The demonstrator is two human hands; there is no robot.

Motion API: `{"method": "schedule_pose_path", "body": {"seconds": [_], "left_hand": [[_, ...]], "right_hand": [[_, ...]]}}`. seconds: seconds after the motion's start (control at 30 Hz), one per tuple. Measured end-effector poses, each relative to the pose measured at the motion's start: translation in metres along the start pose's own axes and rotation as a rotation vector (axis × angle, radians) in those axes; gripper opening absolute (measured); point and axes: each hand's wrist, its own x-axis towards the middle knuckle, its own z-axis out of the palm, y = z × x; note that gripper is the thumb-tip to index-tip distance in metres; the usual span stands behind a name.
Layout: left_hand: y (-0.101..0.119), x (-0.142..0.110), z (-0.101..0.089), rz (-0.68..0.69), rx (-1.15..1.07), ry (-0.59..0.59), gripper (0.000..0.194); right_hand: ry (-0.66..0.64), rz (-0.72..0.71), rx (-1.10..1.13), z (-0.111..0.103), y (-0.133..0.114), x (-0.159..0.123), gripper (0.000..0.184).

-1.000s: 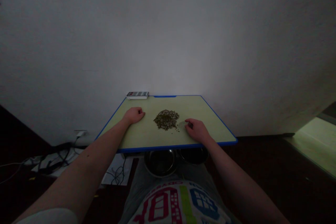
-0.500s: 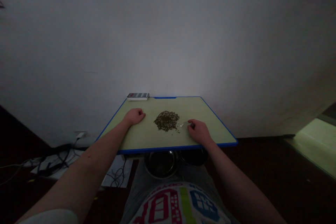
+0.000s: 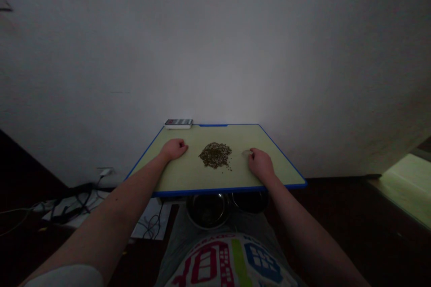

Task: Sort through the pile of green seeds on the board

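1. Dim room, pale wall; green table (image 3: 188, 177) with blue edge.
2. Left hand (image 3: 174, 149): loose fist, fingers curled on nothing, resting left of the seed pile (image 3: 215, 155). Unmoved.
3. Right hand (image 3: 260, 163) has drawn right, away from the pile; fingers pinch a small pale disc (image 3: 246, 153), seemingly carrying it clear.

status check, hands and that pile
Left hand fisted on the table, empty. Right hand at a small pale piece. Seed pile between them, untouched.
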Motion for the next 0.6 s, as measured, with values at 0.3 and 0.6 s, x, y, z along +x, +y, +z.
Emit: {"method": "schedule_pose_path", "body": {"seconds": [0.3, 0.6], "left_hand": [[-0.0003, 0.0008, 0.0007, -0.006, -0.025, -0.001, 0.035], [0.001, -0.0004, -0.0009, -0.004, -0.021, 0.002, 0.034]], "right_hand": [[-0.084, -0.084, 0.22, 0.0048, -0.0056, -0.0043, 0.033], [-0.114, -0.09, 0.2, 0.0042, -0.0079, -0.0016, 0.033]]}}
